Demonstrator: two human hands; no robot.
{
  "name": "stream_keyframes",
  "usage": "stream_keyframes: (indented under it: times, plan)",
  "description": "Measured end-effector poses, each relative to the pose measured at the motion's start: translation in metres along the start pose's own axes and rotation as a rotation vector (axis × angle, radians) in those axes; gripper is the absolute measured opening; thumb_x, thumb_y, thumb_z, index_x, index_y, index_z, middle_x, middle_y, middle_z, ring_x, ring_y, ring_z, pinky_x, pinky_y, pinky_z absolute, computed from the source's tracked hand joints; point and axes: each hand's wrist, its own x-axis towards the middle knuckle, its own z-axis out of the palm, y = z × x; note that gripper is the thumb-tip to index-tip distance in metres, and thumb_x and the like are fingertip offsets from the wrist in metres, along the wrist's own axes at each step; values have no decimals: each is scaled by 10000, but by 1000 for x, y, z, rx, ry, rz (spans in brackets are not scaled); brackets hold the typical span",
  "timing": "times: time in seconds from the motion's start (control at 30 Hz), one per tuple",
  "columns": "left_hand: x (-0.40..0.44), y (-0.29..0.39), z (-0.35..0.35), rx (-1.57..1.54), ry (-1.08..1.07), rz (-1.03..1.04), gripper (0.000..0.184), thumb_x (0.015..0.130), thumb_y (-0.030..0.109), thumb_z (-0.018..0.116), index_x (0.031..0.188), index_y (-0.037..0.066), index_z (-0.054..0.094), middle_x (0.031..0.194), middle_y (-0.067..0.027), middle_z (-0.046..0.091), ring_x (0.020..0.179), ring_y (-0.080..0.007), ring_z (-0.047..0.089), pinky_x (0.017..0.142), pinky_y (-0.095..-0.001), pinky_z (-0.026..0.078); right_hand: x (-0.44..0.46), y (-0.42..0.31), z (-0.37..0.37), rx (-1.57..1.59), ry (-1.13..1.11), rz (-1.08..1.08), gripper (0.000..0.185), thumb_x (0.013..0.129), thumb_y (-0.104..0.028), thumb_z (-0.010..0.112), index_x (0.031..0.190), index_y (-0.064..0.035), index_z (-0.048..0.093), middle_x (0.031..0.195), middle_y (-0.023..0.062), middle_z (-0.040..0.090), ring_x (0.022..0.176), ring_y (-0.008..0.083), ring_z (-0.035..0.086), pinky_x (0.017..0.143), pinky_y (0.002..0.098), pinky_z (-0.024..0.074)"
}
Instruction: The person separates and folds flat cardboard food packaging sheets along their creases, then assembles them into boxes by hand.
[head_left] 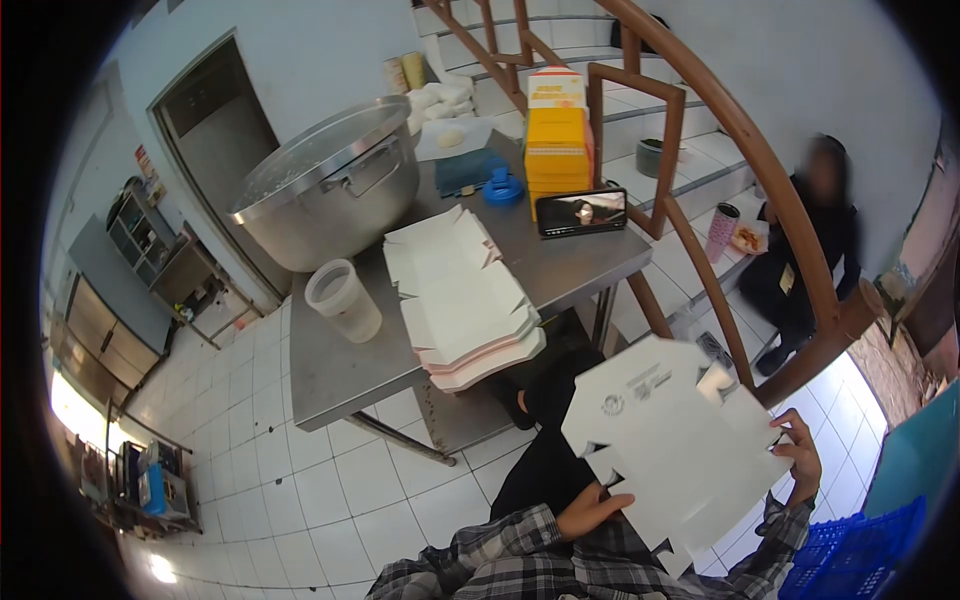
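A flat white die-cut cardboard sheet (685,455) with small grey print and slotted edges is held up over my lap. My left hand (592,511) grips its lower left edge, thumb on top and fingers behind it. At the right edge, my right hand (798,448) pinches the sheet near a notch. On the steel table (345,385) lies a stack of similar cut sheets (462,290), white on top with pinkish undersides, beyond and left of the held one.
The table also bears a large metal pot (345,190), a plastic cup (345,305), a blue lid (502,187), yellow boxes (558,150) and a phone (582,212). A person (815,235) sits beyond the brown railing (740,130). Blue crates (860,550) stand at lower right.
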Motion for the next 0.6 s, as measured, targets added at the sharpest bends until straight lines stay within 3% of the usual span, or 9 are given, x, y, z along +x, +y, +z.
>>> stream_keyframes:
  times: [0.1,0.17,0.3,0.33,0.4,0.47,0.53,0.57,0.6]
  plan:
    - [1,-22,0,68,-42,-106,699,887,334,688,1383,-28,354,1259,-139,535,1143,-197,524,936,-301,450,-1,25,-9,-143,-53,30,443,611,-62,636,1051,-39,591,1040,90,609,1019,214,559,875,302,410]
    - [14,-96,-15,26,-70,131,747,873,335,710,1388,-59,339,1308,-164,491,1170,-212,504,976,-321,437,17,36,-2,-167,-199,7,422,662,-88,673,1079,-47,616,1077,72,587,1077,217,544,934,323,399]
    - [-13,-110,-39,305,43,245,745,894,343,687,1411,-46,318,1354,-190,469,1260,-291,448,1053,-349,371,94,32,50,-149,-529,13,435,746,-160,702,1161,-73,603,1249,81,516,1193,215,482,1002,337,369]
    - [-21,-102,-39,295,73,46,682,941,386,610,1394,-52,348,1371,-214,452,1271,-326,440,1066,-359,357,123,36,54,-167,-760,-265,594,733,-360,735,1237,-90,575,1316,169,424,1235,322,426,1002,407,372]
    - [-23,-105,-55,440,-77,-3,634,964,432,548,1355,-48,414,1348,-220,476,1263,-316,453,1066,-358,358,166,36,66,-113,-1040,-649,824,699,-629,740,1325,-129,544,1385,285,306,1274,466,356,989,497,379]
    - [-30,-84,-69,549,-262,-96,582,984,467,483,1290,-27,504,1296,-219,529,1220,-305,497,1038,-363,383,194,22,92,31,-1151,-848,918,658,-764,682,1347,-174,538,1391,340,254,1266,537,329,963,536,388]
    - [-40,-69,-84,628,-361,-82,558,991,486,456,1240,-1,568,1241,-209,575,1174,-300,535,1005,-367,411,210,5,106,-93,-1171,-365,885,674,-752,681,1341,-186,545,1403,337,249,1273,530,335,947,528,404]
    - [-45,-64,-90,652,-364,-26,542,989,487,461,1221,14,587,1212,-200,596,1150,-302,552,986,-368,425,222,8,110,-105,-1197,-312,844,697,-713,690,1340,-186,545,1409,328,254,1258,519,363,954,516,403]
    - [-44,-38,-94,653,-388,-209,505,968,474,511,1238,55,591,1210,-180,606,1125,-321,569,959,-364,445,235,11,113,-119,-1222,-259,804,720,-674,698,1340,-186,546,1415,318,260,1244,509,392,962,505,402]
